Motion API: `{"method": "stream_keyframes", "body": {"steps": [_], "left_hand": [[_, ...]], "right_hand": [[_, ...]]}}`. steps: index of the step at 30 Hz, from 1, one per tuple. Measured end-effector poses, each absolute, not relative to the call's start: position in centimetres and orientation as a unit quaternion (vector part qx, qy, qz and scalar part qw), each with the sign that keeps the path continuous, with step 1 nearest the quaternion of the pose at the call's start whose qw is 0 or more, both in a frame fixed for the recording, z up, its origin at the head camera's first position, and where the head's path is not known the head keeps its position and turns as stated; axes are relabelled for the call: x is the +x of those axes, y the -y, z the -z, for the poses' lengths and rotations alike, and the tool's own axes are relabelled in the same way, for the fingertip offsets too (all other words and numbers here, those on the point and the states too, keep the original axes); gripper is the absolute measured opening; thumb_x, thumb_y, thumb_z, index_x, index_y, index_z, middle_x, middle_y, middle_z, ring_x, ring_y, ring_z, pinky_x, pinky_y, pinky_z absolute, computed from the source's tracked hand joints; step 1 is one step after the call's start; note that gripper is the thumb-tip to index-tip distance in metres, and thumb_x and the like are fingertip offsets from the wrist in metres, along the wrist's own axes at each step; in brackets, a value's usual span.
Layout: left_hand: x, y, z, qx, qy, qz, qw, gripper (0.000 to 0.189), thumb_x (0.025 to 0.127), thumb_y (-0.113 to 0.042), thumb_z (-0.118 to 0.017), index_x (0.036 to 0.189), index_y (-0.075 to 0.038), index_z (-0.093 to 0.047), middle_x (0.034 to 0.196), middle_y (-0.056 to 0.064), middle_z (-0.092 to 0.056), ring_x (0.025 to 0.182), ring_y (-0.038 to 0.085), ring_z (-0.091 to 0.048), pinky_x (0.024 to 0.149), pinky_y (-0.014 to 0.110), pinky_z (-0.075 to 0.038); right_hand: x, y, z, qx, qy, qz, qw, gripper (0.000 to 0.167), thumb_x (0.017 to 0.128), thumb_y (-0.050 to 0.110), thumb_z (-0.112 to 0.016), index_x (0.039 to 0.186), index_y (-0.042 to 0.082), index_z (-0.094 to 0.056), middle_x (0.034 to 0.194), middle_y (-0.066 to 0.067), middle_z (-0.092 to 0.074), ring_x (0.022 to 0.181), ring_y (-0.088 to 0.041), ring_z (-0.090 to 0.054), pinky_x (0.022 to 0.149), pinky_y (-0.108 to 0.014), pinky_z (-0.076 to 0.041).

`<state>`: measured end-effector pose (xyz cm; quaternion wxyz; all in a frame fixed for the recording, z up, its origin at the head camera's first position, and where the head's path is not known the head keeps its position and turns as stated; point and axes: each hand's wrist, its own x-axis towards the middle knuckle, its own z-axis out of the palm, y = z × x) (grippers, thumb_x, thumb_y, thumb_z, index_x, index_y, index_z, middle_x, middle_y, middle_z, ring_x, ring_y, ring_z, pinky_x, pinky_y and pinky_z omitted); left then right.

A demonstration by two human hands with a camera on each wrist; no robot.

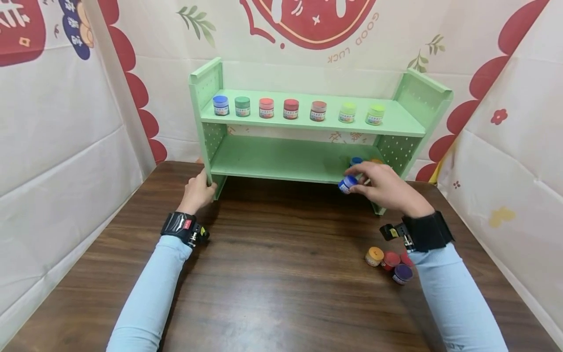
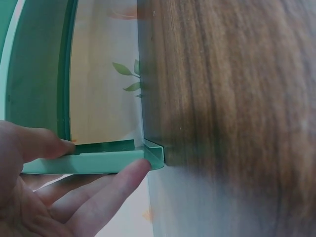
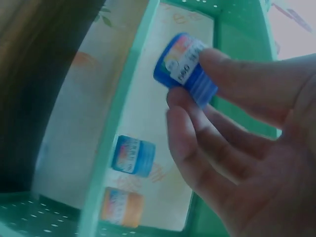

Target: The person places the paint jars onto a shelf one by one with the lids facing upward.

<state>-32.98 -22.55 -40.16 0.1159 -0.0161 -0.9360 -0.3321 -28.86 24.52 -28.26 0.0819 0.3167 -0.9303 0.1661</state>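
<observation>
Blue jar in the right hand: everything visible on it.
The blue jar is a small, squat cylinder, plastic by its look. A ribbed blue lid is on; a pale printed label with colourful patches and dark lettering covers part of the blue body. It sits tilted, pinched between the thumb and fingers of the right hand, by the green shelf's lower tier, near its right end.

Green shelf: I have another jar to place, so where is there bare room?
The lower board is bare from its left panel to its blue jar. The upper board has room between its rightmost lime jar and right panel. Lower right is crowded: blue jar, orange jar, right hand.
</observation>
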Motion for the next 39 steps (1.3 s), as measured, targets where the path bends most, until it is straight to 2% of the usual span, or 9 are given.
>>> {"method": "stream_keyframes", "body": {"steps": [2, 6, 11, 15, 19, 24, 32, 39], "left_hand": [[-32.9, 22.5, 40.1, -0.017, 0.936, 0.334, 0.114, 0.032, 0.101, -0.015, -0.051, 0.130, -0.002, -0.052, 0.086, 0.020, -0.071, 0.076, 0.034, -0.072, 0.084, 0.055, -0.054], [-32.9, 22.5, 40.2, -0.018, 0.935, 0.335, 0.114, 0.032, 0.101, -0.015, -0.052, 0.130, -0.002, -0.052, 0.086, 0.020, -0.072, 0.075, 0.034, -0.073, 0.084, 0.055, -0.054], [-33.0, 22.4, 40.4, -0.020, 0.936, 0.332, 0.117, 0.035, 0.101, -0.014, -0.052, 0.134, -0.003, -0.050, 0.089, 0.022, -0.072, 0.082, 0.038, -0.073, 0.085, 0.056, -0.054], [-32.9, 22.3, 40.5, -0.024, 0.935, 0.332, 0.123, 0.034, 0.101, -0.014, -0.052, 0.132, -0.002, -0.052, 0.094, 0.024, -0.070, 0.089, 0.042, -0.070, 0.085, 0.057, -0.053], [-32.8, 22.2, 40.5, -0.024, 0.935, 0.330, 0.127, 0.030, 0.100, -0.014, -0.052, 0.128, -0.003, -0.052, 0.096, 0.025, -0.070, 0.093, 0.043, -0.069, 0.087, 0.059, -0.052], [-32.7, 22.2, 40.5, -0.018, 0.934, 0.333, 0.125, 0.027, 0.100, -0.014, -0.053, 0.125, -0.004, -0.052, 0.097, 0.024, -0.071, 0.093, 0.043, -0.070, 0.087, 0.058, -0.053], [-32.8, 22.4, 40.5, -0.018, 0.936, 0.328, 0.129, 0.031, 0.100, -0.015, -0.052, 0.129, -0.002, -0.052, 0.095, 0.024, -0.069, 0.097, 0.044, -0.067, 0.089, 0.059, -0.052], [-32.9, 22.5, 40.4, -0.020, 0.935, 0.327, 0.135, 0.032, 0.100, -0.014, -0.053, 0.128, 0.000, -0.053, 0.099, 0.025, -0.067, 0.097, 0.043, -0.065, 0.089, 0.060, -0.051]], "right_hand": [[-29.8, -24.0, 27.6, 0.311, 0.933, -0.155, 0.090, 0.032, 0.097, 0.009, -0.069, 0.128, 0.001, -0.067, 0.120, -0.021, -0.068, 0.100, -0.031, -0.068, 0.083, -0.048, -0.056], [-32.1, -23.0, 26.7, 0.299, 0.941, -0.128, 0.092, 0.032, 0.095, 0.007, -0.069, 0.126, -0.002, -0.068, 0.118, -0.023, -0.070, 0.104, -0.036, -0.068, 0.088, -0.053, -0.055], [-34.5, -22.1, 26.3, 0.274, 0.953, -0.118, 0.049, 0.035, 0.094, 0.009, -0.070, 0.128, -0.001, -0.069, 0.118, -0.021, -0.073, 0.106, -0.034, -0.069, 0.090, -0.051, -0.054], [-35.6, -21.6, 26.1, 0.253, 0.961, -0.110, 0.028, 0.038, 0.094, 0.013, -0.072, 0.130, 0.003, -0.069, 0.118, -0.017, -0.072, 0.101, -0.030, -0.068, 0.087, -0.048, -0.052], [-36.1, -21.1, 26.2, 0.251, 0.963, -0.091, 0.030, 0.037, 0.092, 0.013, -0.072, 0.128, 0.004, -0.071, 0.116, -0.018, -0.071, 0.099, -0.030, -0.065, 0.085, -0.048, -0.051], [-36.5, -20.6, 26.3, 0.246, 0.966, -0.082, 0.025, 0.038, 0.090, 0.009, -0.068, 0.128, 0.003, -0.070, 0.120, -0.021, -0.069, 0.103, -0.034, -0.061, 0.088, -0.051, -0.049], [-36.9, -20.2, 26.6, 0.245, 0.967, -0.065, 0.021, 0.043, 0.089, 0.004, -0.060, 0.132, 0.003, -0.068, 0.129, -0.022, -0.067, 0.110, -0.035, -0.062, 0.090, -0.052, -0.051], [-37.1, -20.1, 26.4, 0.239, 0.968, -0.067, 0.021, 0.042, 0.092, 0.008, -0.062, 0.133, 0.004, -0.067, 0.127, -0.022, -0.066, 0.102, -0.034, -0.058, 0.086, -0.051, -0.048]]}}
